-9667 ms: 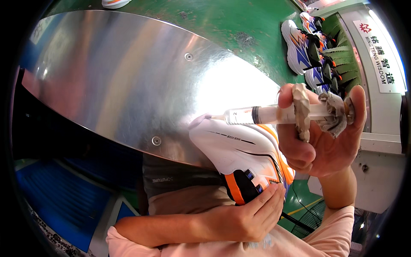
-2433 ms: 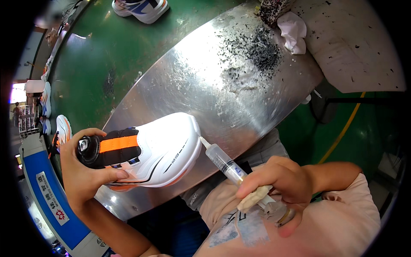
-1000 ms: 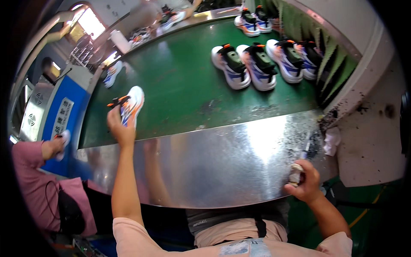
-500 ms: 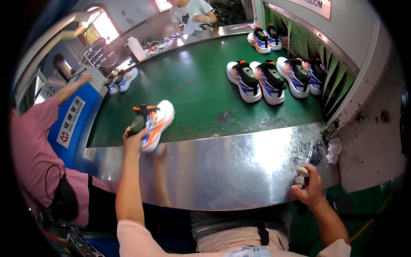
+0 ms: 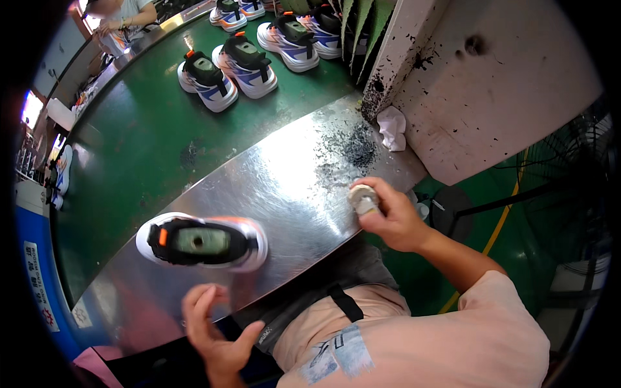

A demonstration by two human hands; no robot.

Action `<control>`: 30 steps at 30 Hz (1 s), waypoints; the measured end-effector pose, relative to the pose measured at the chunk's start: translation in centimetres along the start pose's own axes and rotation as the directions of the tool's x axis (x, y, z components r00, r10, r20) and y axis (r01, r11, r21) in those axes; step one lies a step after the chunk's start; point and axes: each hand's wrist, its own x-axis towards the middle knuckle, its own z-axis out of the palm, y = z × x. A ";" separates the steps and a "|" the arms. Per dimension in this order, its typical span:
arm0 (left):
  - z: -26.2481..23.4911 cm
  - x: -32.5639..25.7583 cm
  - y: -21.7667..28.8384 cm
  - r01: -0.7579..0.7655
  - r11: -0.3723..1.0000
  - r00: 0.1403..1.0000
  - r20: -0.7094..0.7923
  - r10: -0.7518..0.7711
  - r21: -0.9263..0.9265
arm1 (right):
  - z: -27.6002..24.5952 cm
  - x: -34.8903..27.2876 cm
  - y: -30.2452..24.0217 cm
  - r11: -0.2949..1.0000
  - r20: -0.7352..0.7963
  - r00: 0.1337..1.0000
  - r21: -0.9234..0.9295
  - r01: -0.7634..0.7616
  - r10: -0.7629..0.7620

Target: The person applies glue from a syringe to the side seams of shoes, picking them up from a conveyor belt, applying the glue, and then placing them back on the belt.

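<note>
- Conveyor belt (image 5: 129, 174), green, curving along the left and top; two pairs of sneakers (image 5: 226, 68) with black tongues stand on it well up the line.
- Sneaker (image 5: 202, 242), white with a black collar and an orange tab, upright on the steel work plate (image 5: 291, 187), seen from above, slightly blurred.
- Left hand (image 5: 217, 330), just below the sneaker at the plate's near edge, fingers spread and curled, holding nothing, not touching the shoe.
- Right hand (image 5: 391, 216), at the plate's right edge, fingers closed around a small grey-white wrapped tool (image 5: 364, 199); its tip is hidden.
- Dark specks (image 5: 352, 145) scattered on the plate above that hand.
- Crumpled white rag (image 5: 391, 127), against the spattered white cabinet (image 5: 491, 84).
</note>
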 end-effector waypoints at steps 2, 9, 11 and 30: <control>-4.3 3.2 1.5 -0.377 0.864 0.926 0.141 0.350 0.333 | -1.4 -0.7 -0.8 0.955 0.021 0.999 0.292 -0.043 0.039; 0.6 13.9 1.3 -0.189 0.952 0.911 0.405 0.078 0.242 | -4.4 3.1 -3.5 0.720 -0.021 0.935 0.644 -0.257 0.353; 0.6 13.1 2.0 -0.231 0.949 0.914 0.381 0.137 0.213 | -4.7 2.9 -3.6 0.775 -0.028 0.953 0.589 -0.228 0.302; 9.7 0.6 10.4 -0.465 0.872 0.885 0.069 0.459 0.153 | -2.9 8.7 -14.5 0.772 0.704 0.709 0.432 -0.467 0.035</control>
